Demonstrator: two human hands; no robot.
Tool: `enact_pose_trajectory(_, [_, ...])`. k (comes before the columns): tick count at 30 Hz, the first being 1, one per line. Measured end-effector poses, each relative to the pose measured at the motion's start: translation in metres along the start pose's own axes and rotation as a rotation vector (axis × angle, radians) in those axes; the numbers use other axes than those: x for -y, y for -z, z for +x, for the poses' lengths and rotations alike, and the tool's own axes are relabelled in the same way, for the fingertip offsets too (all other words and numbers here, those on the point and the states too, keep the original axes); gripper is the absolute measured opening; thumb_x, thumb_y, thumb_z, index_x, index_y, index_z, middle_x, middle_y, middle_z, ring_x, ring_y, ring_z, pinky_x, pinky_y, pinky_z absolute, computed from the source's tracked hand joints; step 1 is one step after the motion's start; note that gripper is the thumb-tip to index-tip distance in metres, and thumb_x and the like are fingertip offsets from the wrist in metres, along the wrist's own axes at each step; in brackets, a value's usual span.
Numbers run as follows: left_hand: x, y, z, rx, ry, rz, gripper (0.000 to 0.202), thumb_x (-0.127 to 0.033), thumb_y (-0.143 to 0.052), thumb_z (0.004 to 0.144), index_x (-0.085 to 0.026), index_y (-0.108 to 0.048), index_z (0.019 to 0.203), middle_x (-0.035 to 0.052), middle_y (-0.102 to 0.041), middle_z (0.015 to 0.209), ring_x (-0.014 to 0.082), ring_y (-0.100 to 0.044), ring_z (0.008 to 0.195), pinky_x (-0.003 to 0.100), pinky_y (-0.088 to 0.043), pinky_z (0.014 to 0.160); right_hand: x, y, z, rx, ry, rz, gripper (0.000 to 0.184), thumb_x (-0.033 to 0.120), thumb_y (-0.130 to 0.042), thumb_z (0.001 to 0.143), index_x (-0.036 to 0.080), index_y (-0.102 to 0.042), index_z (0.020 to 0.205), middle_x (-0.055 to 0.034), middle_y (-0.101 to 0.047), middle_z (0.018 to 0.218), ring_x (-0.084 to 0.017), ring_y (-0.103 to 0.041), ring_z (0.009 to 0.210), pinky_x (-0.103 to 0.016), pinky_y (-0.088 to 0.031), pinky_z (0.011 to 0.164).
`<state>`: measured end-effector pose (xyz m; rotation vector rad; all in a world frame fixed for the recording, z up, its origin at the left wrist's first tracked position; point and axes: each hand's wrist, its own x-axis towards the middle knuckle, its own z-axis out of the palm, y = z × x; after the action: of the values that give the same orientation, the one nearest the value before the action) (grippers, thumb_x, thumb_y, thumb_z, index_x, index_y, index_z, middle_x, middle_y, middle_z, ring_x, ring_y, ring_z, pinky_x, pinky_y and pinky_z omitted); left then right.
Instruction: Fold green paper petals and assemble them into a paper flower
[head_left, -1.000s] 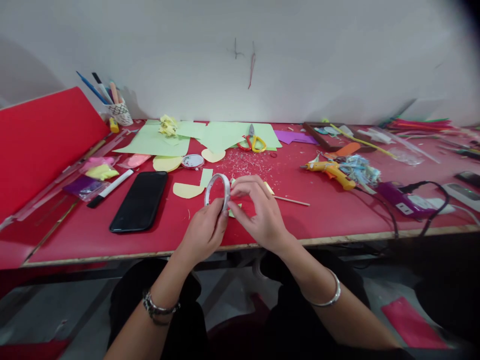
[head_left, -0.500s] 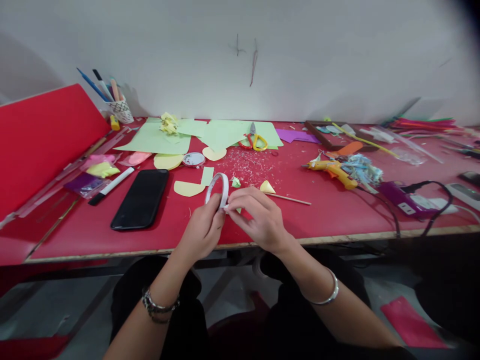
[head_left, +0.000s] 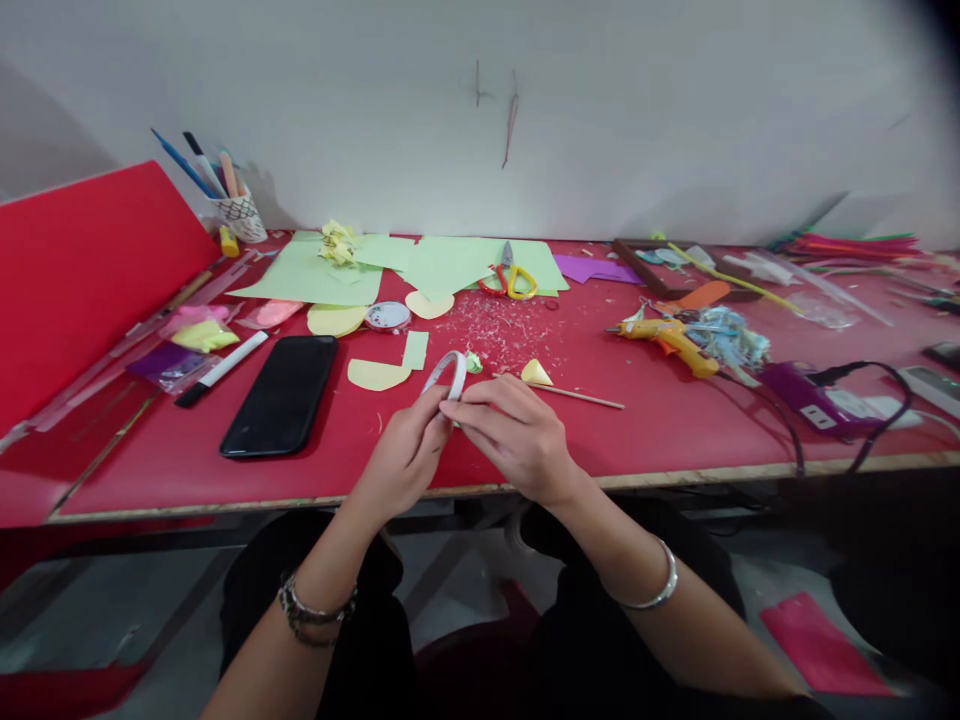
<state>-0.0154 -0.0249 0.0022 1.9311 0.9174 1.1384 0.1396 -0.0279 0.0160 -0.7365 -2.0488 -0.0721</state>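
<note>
Near the table's front edge, my left hand (head_left: 410, 440) is closed around the lower side of a roll of white tape (head_left: 457, 372), a thin ring held upright. My right hand (head_left: 517, 430) meets it from the other side, thumb and fingertips pinched at the ring's near edge; any loose end there is hidden by the fingers. Just beyond the ring lie a small crumpled green scrap (head_left: 473, 363), a pale green paper strip (head_left: 415, 350) and a cream half-round paper piece (head_left: 378, 375). To the right are a yellow paper cone (head_left: 535, 373) and a thin wooden stick (head_left: 585, 398).
A black phone (head_left: 281, 395) and marker (head_left: 222, 368) lie left. Scissors (head_left: 514, 280) rest on green paper (head_left: 300, 280) at the back. Right are a yellow glue gun (head_left: 671, 340) and a purple power socket block (head_left: 814, 400) with cables. A pen cup (head_left: 244, 218) stands back left.
The tape roll has tilted and dropped slightly between my hands. My right fingertips have closed in on its near edge, covering the small white bit seen there before.
</note>
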Motion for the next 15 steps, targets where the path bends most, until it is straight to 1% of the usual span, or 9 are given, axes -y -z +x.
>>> enact_pose_trajectory(4, [-0.005, 0.003, 0.002, 0.028, -0.016, 0.018, 0.021, -0.029, -0.031, 0.091, -0.018, -0.046, 0.082, -0.0040, -0.039, 0.058, 0.0085, -0.033, 0.049, 0.020, -0.027, 0.045, 0.002, 0.002, 0.002, -0.018, -0.005, 0.047, 0.019, 0.013, -0.046, 0.086, 0.018, -0.061, 0.096, -0.0054, -0.063, 0.089, -0.014, -0.056, 0.080, -0.028, -0.048, 0.072])
enact_pose_trajectory(7, [-0.010, 0.005, 0.004, 0.046, -0.026, 0.017, 0.019, -0.027, -0.032, 0.091, -0.018, -0.046, 0.081, -0.0041, -0.039, 0.059, 0.0085, -0.034, 0.050, 0.020, -0.028, 0.046, 0.006, 0.005, 0.007, -0.029, -0.020, 0.077, 0.016, 0.012, -0.047, 0.086, 0.017, -0.061, 0.092, -0.0053, -0.063, 0.087, -0.014, -0.057, 0.080, -0.028, -0.048, 0.073])
enact_pose_trajectory(12, [-0.016, 0.007, 0.004, 0.088, 0.033, -0.034, 0.019, -0.028, -0.033, 0.090, -0.017, -0.047, 0.083, -0.0045, -0.038, 0.057, 0.0083, -0.033, 0.049, 0.019, -0.028, 0.046, 0.010, 0.008, 0.009, -0.056, -0.060, 0.155, 0.015, 0.010, -0.048, 0.084, 0.018, -0.061, 0.088, -0.0030, -0.064, 0.084, -0.012, -0.057, 0.080, -0.025, -0.048, 0.074])
enact_pose_trajectory(15, [-0.017, 0.010, 0.004, 0.099, 0.008, 0.020, 0.020, -0.026, -0.033, 0.090, -0.017, -0.049, 0.085, -0.0034, -0.042, 0.060, 0.0083, -0.036, 0.051, 0.019, -0.030, 0.048, 0.010, 0.011, 0.009, -0.054, -0.109, 0.189, 0.015, 0.010, -0.048, 0.084, 0.018, -0.061, 0.087, -0.0033, -0.063, 0.084, -0.012, -0.058, 0.080, -0.026, -0.049, 0.074])
